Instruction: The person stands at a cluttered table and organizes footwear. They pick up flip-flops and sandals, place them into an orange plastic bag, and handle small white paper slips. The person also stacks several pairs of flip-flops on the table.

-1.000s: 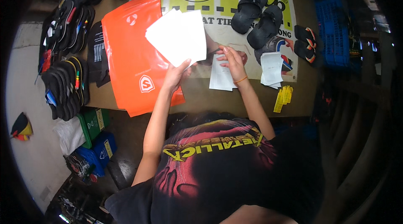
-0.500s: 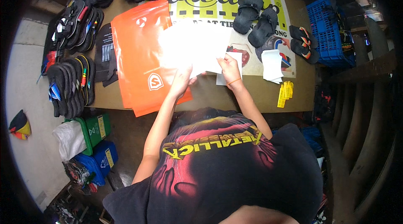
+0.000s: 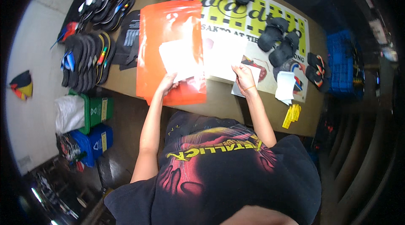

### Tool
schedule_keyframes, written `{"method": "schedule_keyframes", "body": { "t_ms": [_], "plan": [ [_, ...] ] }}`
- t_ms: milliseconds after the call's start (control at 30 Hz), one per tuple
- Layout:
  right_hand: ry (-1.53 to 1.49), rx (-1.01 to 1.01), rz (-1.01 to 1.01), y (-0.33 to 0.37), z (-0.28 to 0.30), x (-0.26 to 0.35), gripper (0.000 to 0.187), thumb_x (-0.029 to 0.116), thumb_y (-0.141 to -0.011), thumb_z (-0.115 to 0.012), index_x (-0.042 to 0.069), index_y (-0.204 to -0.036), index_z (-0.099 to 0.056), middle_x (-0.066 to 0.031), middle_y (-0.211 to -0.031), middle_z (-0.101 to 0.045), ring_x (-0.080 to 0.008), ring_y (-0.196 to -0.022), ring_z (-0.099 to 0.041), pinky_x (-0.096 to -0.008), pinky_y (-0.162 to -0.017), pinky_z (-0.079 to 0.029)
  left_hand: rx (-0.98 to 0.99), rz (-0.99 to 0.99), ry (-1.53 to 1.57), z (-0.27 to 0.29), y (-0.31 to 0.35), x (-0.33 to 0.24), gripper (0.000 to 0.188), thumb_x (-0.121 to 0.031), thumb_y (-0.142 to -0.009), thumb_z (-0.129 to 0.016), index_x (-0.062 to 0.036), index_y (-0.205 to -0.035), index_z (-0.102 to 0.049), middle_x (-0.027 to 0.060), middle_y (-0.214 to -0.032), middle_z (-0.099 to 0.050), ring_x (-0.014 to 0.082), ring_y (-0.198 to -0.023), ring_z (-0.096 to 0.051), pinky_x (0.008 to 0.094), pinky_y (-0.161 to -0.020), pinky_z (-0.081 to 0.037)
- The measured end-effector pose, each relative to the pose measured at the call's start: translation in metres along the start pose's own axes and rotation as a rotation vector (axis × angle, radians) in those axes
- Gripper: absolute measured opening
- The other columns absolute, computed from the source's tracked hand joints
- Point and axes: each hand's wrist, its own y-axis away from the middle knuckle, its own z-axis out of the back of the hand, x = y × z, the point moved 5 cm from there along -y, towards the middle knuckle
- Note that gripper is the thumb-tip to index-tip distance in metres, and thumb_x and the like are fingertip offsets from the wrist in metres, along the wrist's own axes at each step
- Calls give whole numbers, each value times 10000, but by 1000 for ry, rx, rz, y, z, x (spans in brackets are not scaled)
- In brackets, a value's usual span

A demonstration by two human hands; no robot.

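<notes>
My left hand (image 3: 168,83) is closed on the lower edge of a white sheet of paper (image 3: 180,58), held over a large glossy orange pouch (image 3: 168,22). A second, wider white sheet (image 3: 223,58) is pinched between the thumb and fingers of my right hand (image 3: 245,78), just right of the pouch. Bright glare washes out both sheets, so I cannot tell whether either is a single layer. Another white paper (image 3: 255,72) shows beside and beneath my right hand. The pouch lies flat on the brown table, seemingly with another under it.
Flip-flops (image 3: 84,62) stand in rows along the left and back. Black sandals (image 3: 283,50) rest on a printed poster (image 3: 270,5), near white cards (image 3: 285,86) and yellow tags (image 3: 292,115). A blue crate (image 3: 341,60) is at right; green (image 3: 98,109) and blue bins (image 3: 99,140) sit lower left.
The white papers, close together before, are now apart: my left hand has drawn one leftward over the orange pouch while my right hand keeps the other. The whole view has shifted and turned slightly.
</notes>
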Motion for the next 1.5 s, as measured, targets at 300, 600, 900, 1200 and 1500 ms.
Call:
{"method": "schedule_keyframes", "body": {
  "t_ms": [300, 600, 900, 1200, 1500],
  "plan": [
    [108, -9, -67, -30, -90, -25, 257, 172, -911, -467, 14, -1112, -439, -117, -911, -593, -153, -561, -606, -175, -367, -445, -394, 24, -931, 158, 51, -49, 605, -558, -744, -568, 24, -907, -586, 200, -755, -628, 296, -695, -637, 376, -627, -508],
    [86, -54, -88, -43, -194, -98, 236, 48, -843, -543, 28, -1075, -504, -38, -799, -584, -107, -540, -556, -190, -411, -404, -1645, -522, -1079, 460, 208, -226, 634, -375, -706, -683, 16, -1167, -492, 209, -1165, -465, 370, -1102, -420, 421, -951, -330],
    [-58, -455, 137, -28, -143, -91, 224, 151, -874, -544, 50, -1071, -509, -45, -916, -604, -131, -728, -620, -249, -550, -546, -1269, -770, -1184, 446, 174, -294, 290, -101, -793, -527, -48, -1069, -596, 170, -983, -602, 321, -950, -512, 371, -872, -380],
    [-514, -485, 99, -26, -84, -113, 246, -7, -874, -436, -21, -1119, -450, -172, -1055, -566, -266, -898, -613, -379, -754, -552, -594, -883, -684, 206, 65, -296, 287, -1, -745, -455, -31, -1028, -492, 118, -1016, -604, 246, -916, -573, 347, -831, -416],
    [-528, -820, 346, -17, -67, -81, 274, 24, -888, -430, 30, -1162, -431, -141, -1087, -557, -255, -927, -601, -367, -779, -540, -555, -483, -566, 18, -134, -179, 379, -45, -745, -570, 67, -1018, -332, 317, -883, -567, 430, -818, -578, 487, -737, -437]
  ]
}}
